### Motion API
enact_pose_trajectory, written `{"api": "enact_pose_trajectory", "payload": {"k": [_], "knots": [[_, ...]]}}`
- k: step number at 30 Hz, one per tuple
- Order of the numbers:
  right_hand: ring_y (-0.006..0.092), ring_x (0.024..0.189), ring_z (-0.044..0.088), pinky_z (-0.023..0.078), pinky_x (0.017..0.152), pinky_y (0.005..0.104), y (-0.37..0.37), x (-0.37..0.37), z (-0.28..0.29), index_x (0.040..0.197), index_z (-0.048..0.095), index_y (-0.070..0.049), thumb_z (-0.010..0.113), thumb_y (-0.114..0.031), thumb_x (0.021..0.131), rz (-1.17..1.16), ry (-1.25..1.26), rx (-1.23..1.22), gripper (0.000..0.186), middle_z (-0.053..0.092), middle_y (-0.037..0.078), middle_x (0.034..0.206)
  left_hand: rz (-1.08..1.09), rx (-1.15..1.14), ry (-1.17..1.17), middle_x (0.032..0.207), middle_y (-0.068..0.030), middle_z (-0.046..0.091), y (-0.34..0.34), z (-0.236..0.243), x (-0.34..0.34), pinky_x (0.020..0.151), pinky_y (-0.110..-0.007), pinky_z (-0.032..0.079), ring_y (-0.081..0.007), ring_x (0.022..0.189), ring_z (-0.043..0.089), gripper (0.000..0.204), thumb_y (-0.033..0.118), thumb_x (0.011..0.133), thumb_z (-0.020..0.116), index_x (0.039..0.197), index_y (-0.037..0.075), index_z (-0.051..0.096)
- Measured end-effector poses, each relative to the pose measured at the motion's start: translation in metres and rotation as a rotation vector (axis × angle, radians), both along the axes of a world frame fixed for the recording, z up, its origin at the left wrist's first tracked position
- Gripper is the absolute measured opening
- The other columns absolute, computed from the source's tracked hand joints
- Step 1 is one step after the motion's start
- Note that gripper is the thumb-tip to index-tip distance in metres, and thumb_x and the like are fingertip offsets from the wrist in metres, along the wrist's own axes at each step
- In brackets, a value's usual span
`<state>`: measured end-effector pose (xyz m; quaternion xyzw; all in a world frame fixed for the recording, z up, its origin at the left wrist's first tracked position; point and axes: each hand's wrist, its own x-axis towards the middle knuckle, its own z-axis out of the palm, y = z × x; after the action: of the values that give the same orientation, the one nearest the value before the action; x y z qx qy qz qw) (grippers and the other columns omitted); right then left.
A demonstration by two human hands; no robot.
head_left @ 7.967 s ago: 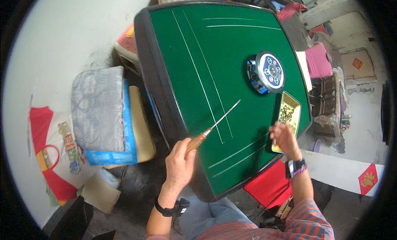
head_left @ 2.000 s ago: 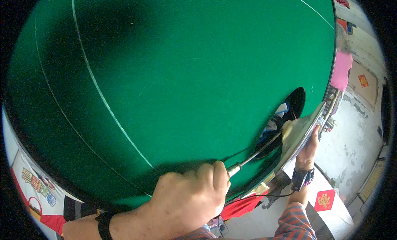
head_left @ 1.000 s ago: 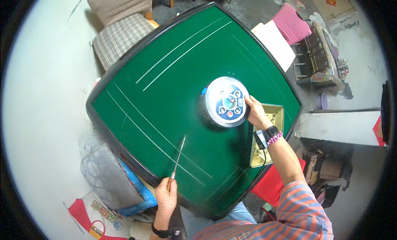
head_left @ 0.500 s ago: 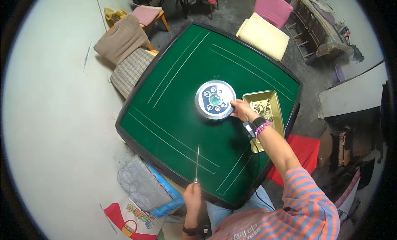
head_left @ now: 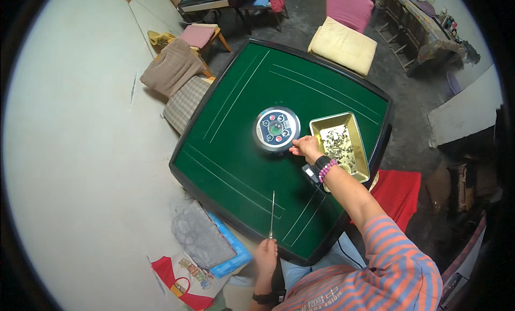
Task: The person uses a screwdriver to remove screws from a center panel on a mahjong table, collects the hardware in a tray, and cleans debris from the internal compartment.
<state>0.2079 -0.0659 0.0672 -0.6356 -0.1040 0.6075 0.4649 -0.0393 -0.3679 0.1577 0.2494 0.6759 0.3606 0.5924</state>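
Observation:
At the near edge of the green-topped mahjong table (head_left: 236, 145), my left hand (head_left: 265, 257) is closed round the handle of a screwdriver (head_left: 272, 214). Its long thin shaft points away from me over the felt. My right hand (head_left: 307, 147) reaches to the middle, fingers bent together at the near right rim of a round control panel (head_left: 275, 130). This panel has a dark blue and white face, red buttons and a clear dome. Whether those fingertips grip the rim or something small beside it, I cannot tell. A gold-coloured tray (head_left: 360, 145) stands just right of that hand.
Several small dark and pale pieces lie in the tray. A cable hangs from the device on my right wrist. Chairs stand around the table: one with a checked seat (head_left: 185, 104), one with a cream cushion (head_left: 343, 45). A red cloth (head_left: 397, 195) hangs at the right.
My right hand has moved slightly left and nearer to me along the panel's rim. The panel looks a little smaller and lower. The view has shifted; my left hand still holds the screwdriver.

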Motion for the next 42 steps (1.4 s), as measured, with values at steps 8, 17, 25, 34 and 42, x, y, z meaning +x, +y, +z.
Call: {"api": "enact_pose_trajectory", "payload": {"k": [8,17,25,34,42], "knots": [[0.0225,0.06,0.069,0.057,0.046,0.0279,0.0,-0.006,0.003,0.085,0.052,0.004,0.063,-0.002,0.088,0.027,0.025,-0.022,0.013,0.066,0.015,0.076,0.039,-0.042,0.095,0.065,0.003,0.052,-0.022,0.006,-0.001,0.042,-0.018,0.031,-0.0027,0.048,0.042,0.018,0.014,0.096,0.052,0.091,0.0,0.061],[0.0206,0.06,0.068,0.057,0.047,0.028,-0.002,-0.002,-0.007,0.083,0.05,-0.002,0.063,-0.005,0.09,0.084,0.023,-0.04,0.015,0.065,0.012,0.075,0.061,-0.013,0.094,0.063,0.0036,0.05,-0.018,0.013,0.01,0.042,-0.019,0.028,-0.0021,0.048,0.04,0.018,0.014,0.096,0.053,0.089,0.0,0.06],[0.0202,0.059,0.067,0.056,0.048,0.0315,0.001,0.006,-0.012,0.087,0.05,-0.004,0.061,-0.009,0.091,0.145,0.02,-0.049,0.013,0.063,0.01,0.077,-0.017,-0.001,0.031,0.069,0.0026,0.052,0.013,0.018,0.014,0.046,-0.018,0.034,-0.0026,0.054,0.043,0.015,0.014,0.097,0.051,0.095,0.001,0.06],[0.02,0.075,0.064,0.051,0.07,0.0316,-0.14,0.045,-0.001,0.096,0.063,-0.002,0.065,-0.016,0.084,0.146,-0.748,0.361,0.018,0.066,0.011,0.083,-0.359,0.197,0.389,0.077,-0.007,0.062,0.046,-0.039,0.016,0.056,-0.03,0.046,-0.0166,0.062,0.058,0.017,0.015,0.095,0.053,0.101,0.001,0.06],[0.0292,0.09,0.061,0.049,0.083,0.0393,-0.186,0.198,-0.018,0.113,0.059,-0.002,0.063,-0.019,0.086,-0.019,-1.113,0.017,0.032,0.062,0.012,0.099,-0.675,0.237,0.874,0.104,-0.0186,0.054,0.06,-0.073,0.047,0.08,-0.048,0.047,-0.0397,0.098,0.056,0.022,0.011,0.087,0.061,0.105,0.002,0.054]]}}
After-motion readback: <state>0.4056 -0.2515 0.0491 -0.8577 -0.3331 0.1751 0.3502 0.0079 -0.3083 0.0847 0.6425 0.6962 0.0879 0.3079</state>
